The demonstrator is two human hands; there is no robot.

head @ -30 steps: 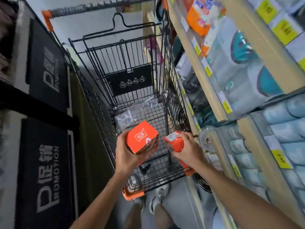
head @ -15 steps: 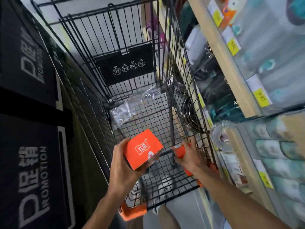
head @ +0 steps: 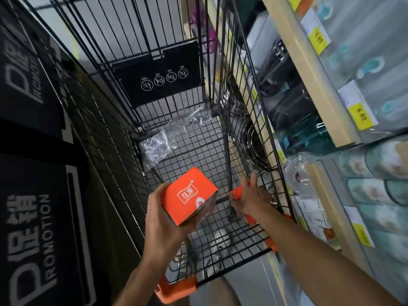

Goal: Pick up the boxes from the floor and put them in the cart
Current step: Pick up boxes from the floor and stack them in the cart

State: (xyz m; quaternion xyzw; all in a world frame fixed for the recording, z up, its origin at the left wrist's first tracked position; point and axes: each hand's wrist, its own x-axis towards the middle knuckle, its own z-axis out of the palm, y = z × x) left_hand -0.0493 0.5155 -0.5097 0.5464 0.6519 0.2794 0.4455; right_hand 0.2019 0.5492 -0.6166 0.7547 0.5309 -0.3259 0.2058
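Note:
My left hand (head: 164,219) grips an orange box (head: 189,195) with a white label, held above the near end of the black wire cart (head: 123,138). My right hand (head: 251,198) reaches down inside the cart by its right wall, wrapped over a second orange box (head: 237,193) that shows only as a small orange strip between the fingers. I cannot tell whether this box touches the mesh floor of the cart.
Crumpled clear plastic (head: 157,146) lies on the cart floor at the far end. Black promotion panels (head: 33,217) stand on the left. Wooden shelves (head: 309,69) with packaged goods and yellow price tags run along the right. My shoes (head: 217,241) show through the mesh.
My view has tilted down and closer to the cart. My right hand has gone down with its box deeper into the cart by the right wall. The left hand has lowered slightly.

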